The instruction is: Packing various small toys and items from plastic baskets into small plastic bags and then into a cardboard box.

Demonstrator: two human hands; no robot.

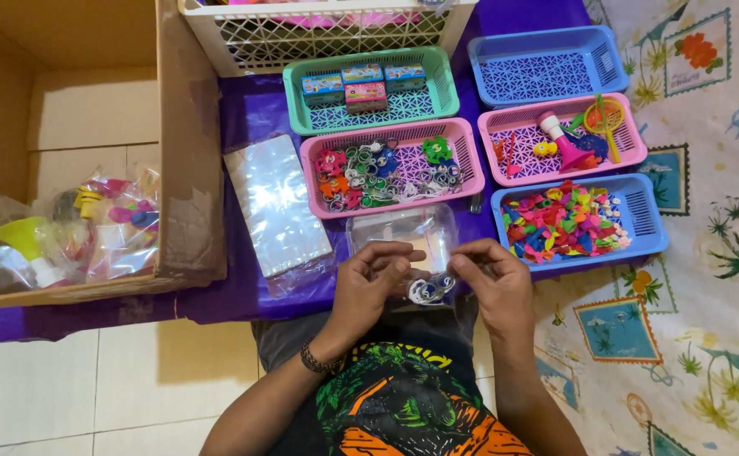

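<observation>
My left hand (369,283) and my right hand (492,283) together hold a clear plastic bag (412,232) just in front of my chest. The bag's open end points away from me. A few small ring-shaped trinkets (430,290), white and blue, sit in the bag's bottom between my fingers. Both hands pinch the bag's lower edge. Right beyond the bag lies a pink tray of key rings and small toys (462,139).
A stack of clear bags (277,203) lies on the purple cloth (247,110). A green tray (445,80) holds small boxes; a blue tray (644,211) holds colourful balloons, a pink tray (627,127) toys, another blue tray (547,67) nothing. A cardboard box (188,127) with filled bags stands left.
</observation>
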